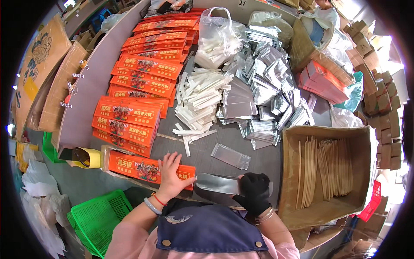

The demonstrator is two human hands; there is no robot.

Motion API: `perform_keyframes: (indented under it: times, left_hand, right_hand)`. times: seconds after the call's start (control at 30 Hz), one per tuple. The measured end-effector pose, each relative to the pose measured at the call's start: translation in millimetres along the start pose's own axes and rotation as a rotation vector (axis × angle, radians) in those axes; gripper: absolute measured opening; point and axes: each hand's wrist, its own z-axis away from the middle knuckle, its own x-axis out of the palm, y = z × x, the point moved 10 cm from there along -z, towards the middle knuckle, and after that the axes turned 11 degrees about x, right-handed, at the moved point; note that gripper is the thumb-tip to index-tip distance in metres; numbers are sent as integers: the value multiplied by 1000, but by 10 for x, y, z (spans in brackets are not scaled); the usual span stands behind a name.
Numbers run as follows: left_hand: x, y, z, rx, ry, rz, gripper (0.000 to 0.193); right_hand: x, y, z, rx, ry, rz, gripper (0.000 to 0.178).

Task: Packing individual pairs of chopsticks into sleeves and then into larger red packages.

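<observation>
My left hand (169,173), bare with a red cord and a bangle at the wrist, lies with fingers spread on a flat orange printed packet (129,166) at the table's near edge. Its thumb reaches to the left end of a shiny silver packet (217,183). My right hand (253,192), in a black fingerless glove, is closed on that packet's right end. Dark edges show around the silver packet, and I cannot make out whether they belong to it. Beyond it, a single clear-and-silver sachet (230,156) lies flat on the dark table (198,153).
Stacks of orange packets (129,108) line the left side. White paper-wrapped strips (200,97), a plastic bag (215,36) and silver sachets (276,77) are heaped ahead. A cardboard box (293,211) of chopsticks (327,168) stands right. A green basket (97,216) sits lower left.
</observation>
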Motion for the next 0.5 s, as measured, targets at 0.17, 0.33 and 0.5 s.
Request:
perform_keyframes:
  times: [0.17, 0.33, 0.5]
  left_hand:
    - [-8, 111, -63, 11, -120, -34, 88]
    - [-114, -83, -683, 216, 57, 86, 59]
    - [-113, -122, -1126, 311, 11, -209, 15]
  right_hand:
    - [566, -612, -224, -158, 38, -155, 67]
    - [262, -132, -258, -155, 197, -189, 69]
    - [-284, 2221, 636, 645, 615, 0, 48]
